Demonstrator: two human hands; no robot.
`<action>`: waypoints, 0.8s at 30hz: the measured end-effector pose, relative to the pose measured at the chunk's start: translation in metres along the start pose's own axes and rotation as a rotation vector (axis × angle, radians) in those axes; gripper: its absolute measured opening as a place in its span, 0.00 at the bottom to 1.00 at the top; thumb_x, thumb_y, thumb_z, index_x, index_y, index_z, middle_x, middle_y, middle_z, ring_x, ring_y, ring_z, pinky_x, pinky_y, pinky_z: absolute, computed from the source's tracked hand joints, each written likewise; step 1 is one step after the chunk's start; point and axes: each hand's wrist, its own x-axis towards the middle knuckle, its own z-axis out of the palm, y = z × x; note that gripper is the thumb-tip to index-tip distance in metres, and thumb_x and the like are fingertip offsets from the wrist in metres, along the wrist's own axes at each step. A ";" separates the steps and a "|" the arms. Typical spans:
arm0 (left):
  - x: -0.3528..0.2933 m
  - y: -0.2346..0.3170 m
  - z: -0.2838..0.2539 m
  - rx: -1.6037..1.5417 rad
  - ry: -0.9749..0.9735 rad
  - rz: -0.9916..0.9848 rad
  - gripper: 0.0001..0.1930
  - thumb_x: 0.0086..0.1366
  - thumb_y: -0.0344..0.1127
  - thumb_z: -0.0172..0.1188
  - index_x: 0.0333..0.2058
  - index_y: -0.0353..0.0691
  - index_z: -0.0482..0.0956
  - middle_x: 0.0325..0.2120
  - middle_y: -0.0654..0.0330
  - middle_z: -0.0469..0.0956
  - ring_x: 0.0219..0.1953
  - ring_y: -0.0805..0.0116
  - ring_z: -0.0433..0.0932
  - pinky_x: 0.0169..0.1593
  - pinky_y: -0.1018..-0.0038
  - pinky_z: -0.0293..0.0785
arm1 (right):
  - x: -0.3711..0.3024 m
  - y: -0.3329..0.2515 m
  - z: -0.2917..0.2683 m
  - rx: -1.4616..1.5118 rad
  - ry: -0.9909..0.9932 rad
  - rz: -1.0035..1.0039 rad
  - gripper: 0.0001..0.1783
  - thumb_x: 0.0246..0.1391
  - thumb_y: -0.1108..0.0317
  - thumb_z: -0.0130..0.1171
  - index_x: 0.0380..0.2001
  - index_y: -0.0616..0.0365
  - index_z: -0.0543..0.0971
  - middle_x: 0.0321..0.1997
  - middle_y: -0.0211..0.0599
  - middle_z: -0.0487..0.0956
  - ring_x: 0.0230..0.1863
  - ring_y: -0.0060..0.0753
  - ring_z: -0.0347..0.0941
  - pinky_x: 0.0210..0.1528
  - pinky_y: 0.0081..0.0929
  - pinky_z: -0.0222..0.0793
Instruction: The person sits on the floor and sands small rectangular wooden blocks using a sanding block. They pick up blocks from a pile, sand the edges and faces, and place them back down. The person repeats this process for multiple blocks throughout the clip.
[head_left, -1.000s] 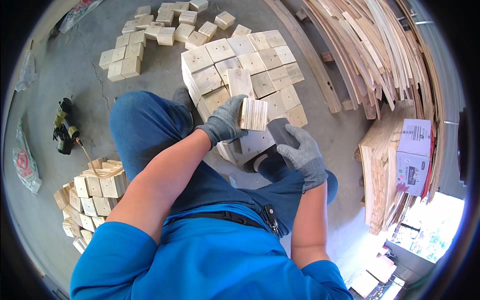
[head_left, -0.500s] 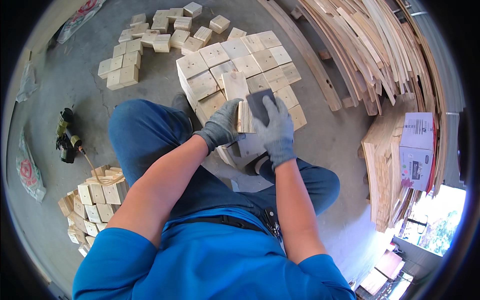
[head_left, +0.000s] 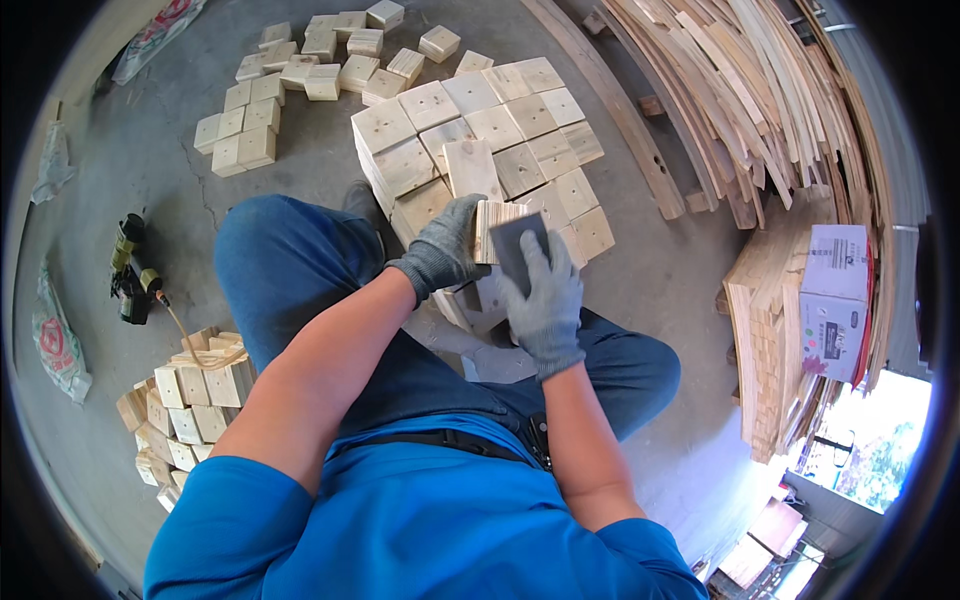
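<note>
A wooden block (head_left: 487,236) is held up in front of the person, above the near edge of a low stack of pale blocks (head_left: 494,127). The gloved left hand (head_left: 448,247) is clamped on its left side. The gloved right hand (head_left: 548,305) is wrapped over a dark grey pad (head_left: 510,246), fingers spread across it; the pad overlaps the block's right part and hides it, so whether they touch along the whole face I cannot tell.

Just beyond the hands, a longer piece of wood (head_left: 470,168) lies on the stack. The person's bent knees flank the work, the left knee (head_left: 278,255) close to the stack's left side. Loose blocks (head_left: 321,82) are scattered on the floor past the stack. To the left lie a black-and-green tool (head_left: 130,268) with a hose, a second block pile (head_left: 194,402) and a plastic bag (head_left: 60,340). To the right, a long beam (head_left: 615,110) runs beside stacked planks (head_left: 715,95); nearer, a carton (head_left: 834,290) rests against a board stack (head_left: 765,330).
</note>
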 end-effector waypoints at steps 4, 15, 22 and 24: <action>0.003 -0.010 0.005 -0.042 0.022 0.066 0.54 0.44 0.46 0.86 0.69 0.42 0.65 0.62 0.44 0.73 0.66 0.43 0.73 0.71 0.58 0.71 | -0.027 -0.001 -0.008 0.013 -0.039 -0.062 0.42 0.56 0.53 0.74 0.72 0.47 0.74 0.77 0.59 0.65 0.68 0.69 0.69 0.67 0.63 0.66; 0.001 -0.008 0.006 0.011 0.027 -0.039 0.59 0.44 0.50 0.85 0.72 0.38 0.62 0.66 0.40 0.69 0.69 0.40 0.71 0.73 0.57 0.69 | 0.104 -0.021 0.015 0.015 -0.044 0.069 0.39 0.56 0.54 0.72 0.71 0.46 0.75 0.77 0.56 0.67 0.66 0.70 0.72 0.68 0.60 0.68; 0.005 -0.027 0.014 -0.044 0.023 0.075 0.56 0.46 0.46 0.85 0.72 0.42 0.63 0.66 0.43 0.70 0.69 0.42 0.72 0.73 0.58 0.69 | 0.036 -0.027 0.001 0.030 -0.037 -0.011 0.40 0.55 0.55 0.73 0.71 0.46 0.75 0.76 0.58 0.67 0.67 0.70 0.70 0.68 0.61 0.67; 0.004 -0.028 0.016 -0.180 0.009 0.007 0.52 0.48 0.43 0.83 0.71 0.43 0.65 0.64 0.43 0.72 0.67 0.41 0.74 0.71 0.59 0.71 | 0.006 -0.027 -0.008 0.051 -0.075 -0.056 0.40 0.55 0.55 0.74 0.71 0.46 0.75 0.77 0.58 0.66 0.68 0.70 0.69 0.69 0.62 0.66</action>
